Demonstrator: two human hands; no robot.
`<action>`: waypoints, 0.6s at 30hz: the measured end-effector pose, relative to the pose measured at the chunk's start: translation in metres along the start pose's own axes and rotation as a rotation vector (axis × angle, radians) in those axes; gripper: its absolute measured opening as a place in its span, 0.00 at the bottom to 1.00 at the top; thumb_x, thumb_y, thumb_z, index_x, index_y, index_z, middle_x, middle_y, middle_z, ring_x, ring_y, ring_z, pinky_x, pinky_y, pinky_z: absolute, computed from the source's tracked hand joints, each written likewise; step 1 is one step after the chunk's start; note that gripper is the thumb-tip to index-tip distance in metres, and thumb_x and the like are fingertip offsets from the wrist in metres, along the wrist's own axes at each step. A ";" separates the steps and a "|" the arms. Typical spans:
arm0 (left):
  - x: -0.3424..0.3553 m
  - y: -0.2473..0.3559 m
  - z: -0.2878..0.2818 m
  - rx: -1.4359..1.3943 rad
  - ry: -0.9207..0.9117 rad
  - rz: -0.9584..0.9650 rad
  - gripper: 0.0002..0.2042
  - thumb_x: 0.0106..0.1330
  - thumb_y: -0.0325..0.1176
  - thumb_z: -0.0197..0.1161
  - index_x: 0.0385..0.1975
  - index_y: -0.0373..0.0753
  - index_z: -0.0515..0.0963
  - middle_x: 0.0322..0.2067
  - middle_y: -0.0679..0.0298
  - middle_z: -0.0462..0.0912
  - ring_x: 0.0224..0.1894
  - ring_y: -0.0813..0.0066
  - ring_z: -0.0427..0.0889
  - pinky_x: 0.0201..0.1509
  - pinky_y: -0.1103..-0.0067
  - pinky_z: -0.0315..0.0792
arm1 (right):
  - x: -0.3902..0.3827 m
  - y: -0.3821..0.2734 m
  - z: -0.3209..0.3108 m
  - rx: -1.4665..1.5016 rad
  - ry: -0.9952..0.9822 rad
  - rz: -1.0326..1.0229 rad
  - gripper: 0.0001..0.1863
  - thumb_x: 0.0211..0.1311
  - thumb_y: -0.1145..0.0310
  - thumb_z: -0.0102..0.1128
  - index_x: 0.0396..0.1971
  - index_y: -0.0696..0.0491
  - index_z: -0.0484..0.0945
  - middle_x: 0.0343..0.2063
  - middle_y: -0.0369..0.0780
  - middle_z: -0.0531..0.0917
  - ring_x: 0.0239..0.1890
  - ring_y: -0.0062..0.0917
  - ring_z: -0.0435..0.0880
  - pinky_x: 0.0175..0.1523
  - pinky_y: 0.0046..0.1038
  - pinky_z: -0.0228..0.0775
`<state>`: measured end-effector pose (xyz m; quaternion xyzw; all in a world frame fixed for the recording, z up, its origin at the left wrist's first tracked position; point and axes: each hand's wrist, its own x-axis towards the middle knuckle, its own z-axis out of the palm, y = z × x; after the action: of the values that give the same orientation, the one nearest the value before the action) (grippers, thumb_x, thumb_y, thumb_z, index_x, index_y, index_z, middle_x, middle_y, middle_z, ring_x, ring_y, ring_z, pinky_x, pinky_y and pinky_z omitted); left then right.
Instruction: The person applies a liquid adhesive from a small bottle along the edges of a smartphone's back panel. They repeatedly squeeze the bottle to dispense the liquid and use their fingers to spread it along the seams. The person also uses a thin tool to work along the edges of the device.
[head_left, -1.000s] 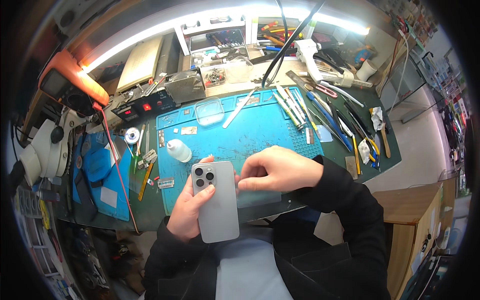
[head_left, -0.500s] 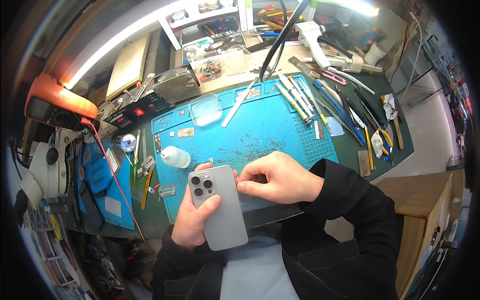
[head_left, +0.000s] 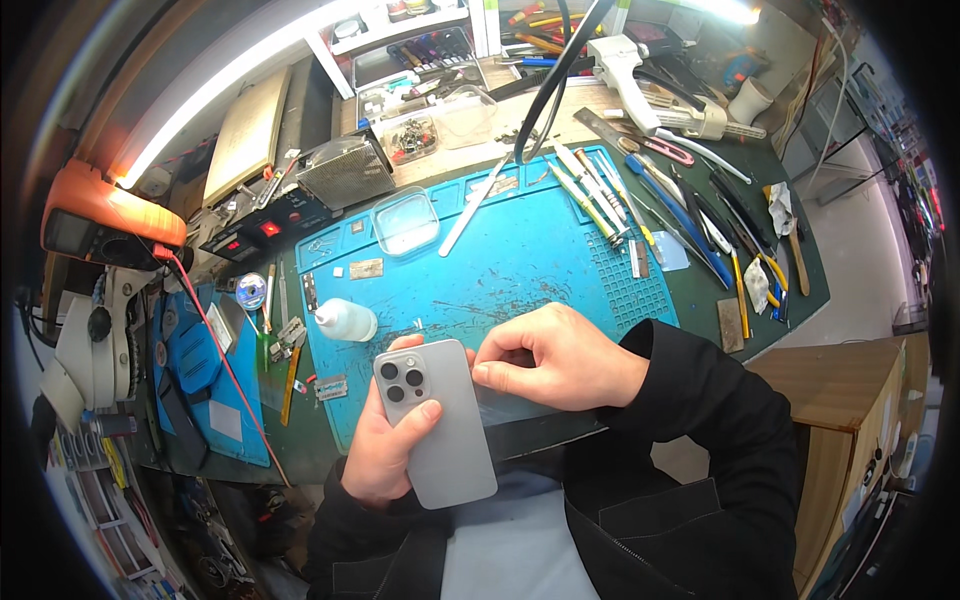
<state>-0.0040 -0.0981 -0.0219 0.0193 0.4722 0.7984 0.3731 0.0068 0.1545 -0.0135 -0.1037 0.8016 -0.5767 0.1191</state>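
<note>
A grey smartphone (head_left: pixel 448 440) with a three-lens camera block rests in my left hand (head_left: pixel 385 445). Its back faces up, and my left thumb presses on it while the fingers wrap underneath. Close by the phone's upper right edge is my right hand (head_left: pixel 550 358), fingers curled and thumb against the index finger. Whatever that pinch holds, if anything, is hidden. Beyond the phone a white plastic bottle (head_left: pixel 346 321) lies tilted or leaning on the blue work mat (head_left: pixel 500 270); which of these I cannot tell.
A clear plastic box (head_left: pixel 406 222) and a flat metal blade (head_left: pixel 474 207) lie on the mat. Screwdrivers (head_left: pixel 588 200), pliers and brushes spread to the right. An orange multimeter (head_left: pixel 105 220) with a red lead stands left, beside a black box with red-lit switches (head_left: pixel 268 229).
The phone has dropped very slightly toward me in the view, still in my left hand. The bench has shifted a little left in the picture. My right hand keeps its pinched pose.
</note>
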 end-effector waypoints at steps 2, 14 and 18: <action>0.000 0.001 0.001 0.004 0.004 -0.008 0.36 0.74 0.28 0.65 0.78 0.46 0.53 0.70 0.48 0.70 0.69 0.60 0.75 0.70 0.60 0.74 | 0.000 0.002 0.001 0.014 0.006 -0.006 0.12 0.67 0.61 0.67 0.37 0.54 0.90 0.27 0.42 0.89 0.28 0.33 0.88 0.35 0.33 0.77; -0.003 0.002 -0.002 0.018 0.000 -0.044 0.36 0.74 0.28 0.65 0.77 0.46 0.53 0.69 0.53 0.71 0.68 0.61 0.76 0.68 0.60 0.75 | 0.000 0.005 0.003 0.091 0.010 0.013 0.10 0.67 0.63 0.67 0.36 0.54 0.90 0.26 0.41 0.89 0.26 0.30 0.87 0.34 0.31 0.76; -0.004 0.003 -0.001 0.011 0.016 -0.058 0.36 0.73 0.28 0.65 0.77 0.46 0.53 0.66 0.55 0.73 0.66 0.61 0.77 0.67 0.60 0.77 | 0.000 0.005 0.002 0.102 0.009 0.010 0.10 0.68 0.64 0.66 0.36 0.54 0.90 0.27 0.39 0.90 0.26 0.27 0.87 0.34 0.30 0.76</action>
<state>-0.0032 -0.1016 -0.0193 0.0014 0.4801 0.7847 0.3921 0.0072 0.1538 -0.0186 -0.0907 0.7723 -0.6165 0.1235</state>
